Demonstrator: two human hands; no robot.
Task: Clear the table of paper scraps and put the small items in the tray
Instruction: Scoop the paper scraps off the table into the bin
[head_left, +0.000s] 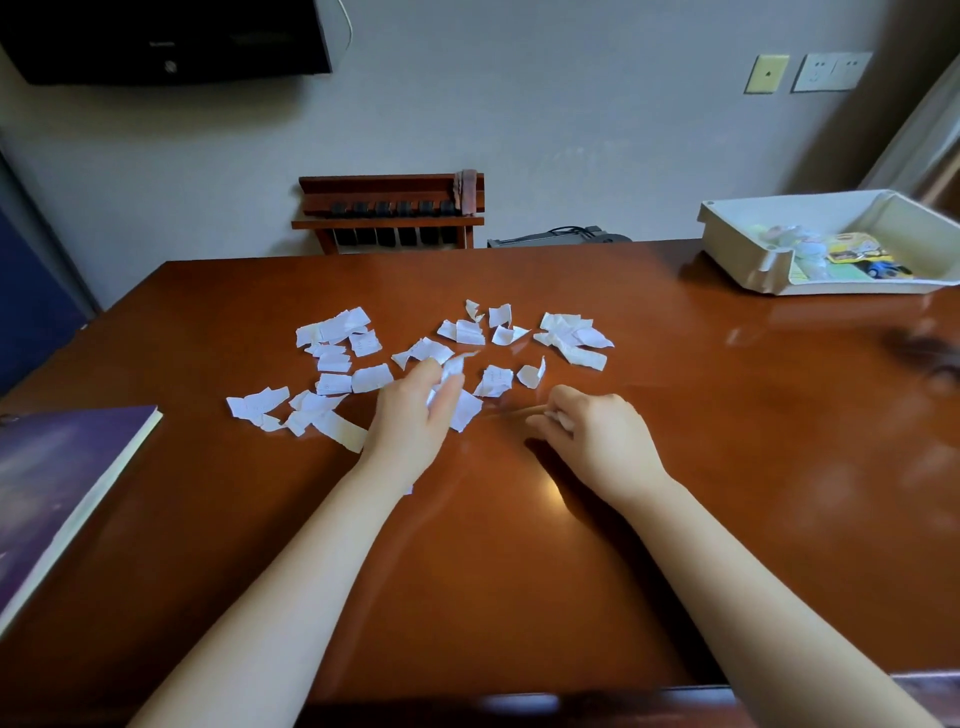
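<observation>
Several torn white paper scraps (363, 343) lie scattered across the middle of the brown table (519, 545). My left hand (415, 415) is among them and holds a few crumpled scraps (451, 371) in its curled fingers. My right hand (597, 426) rests on the table to the right, fingers curled, pinching a small white scrap (558, 417). A white tray (737, 244) stands at the far right corner and holds small items, among them a yellow packet (852, 248) and a blue toy car (883, 268).
A purple-covered book (57, 483) lies at the table's left edge. A wooden rack (389, 210) stands behind the table against the wall. A blurred dark shape (930, 353) shows at the right edge.
</observation>
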